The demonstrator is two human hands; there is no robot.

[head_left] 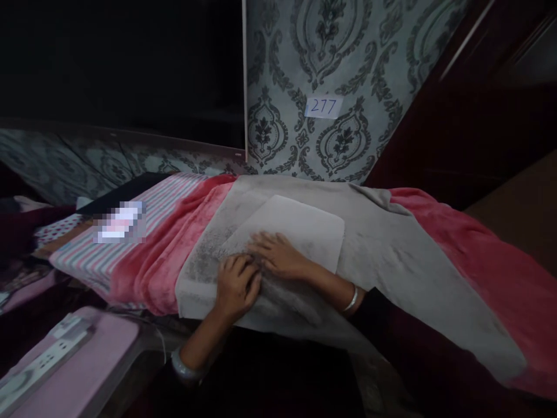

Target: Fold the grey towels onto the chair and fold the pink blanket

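A grey cloth (383, 278) with a soft, nap-like surface is spread over a raised surface. On it lies a pale sheet with rounded corners (308, 223), whose left part blends into the cloth. My right hand (281, 255) rests flat on the sheet's near left part, fingers stretched out. Close beside it, my left hand (238, 285) is down on the cloth with bent fingers and the thumb drawn in; what is under those fingertips is hidden. The hands nearly touch at the fingers.
A pink plush blanket (174, 244) shows on both sides of the grey cloth, over striped fabric (100, 249) at left. A blurred-out phone-like object (119, 222) lies there. A power strip (47, 360) sits on a pink stool (108, 342). A large dark screen (122, 69) stands behind.
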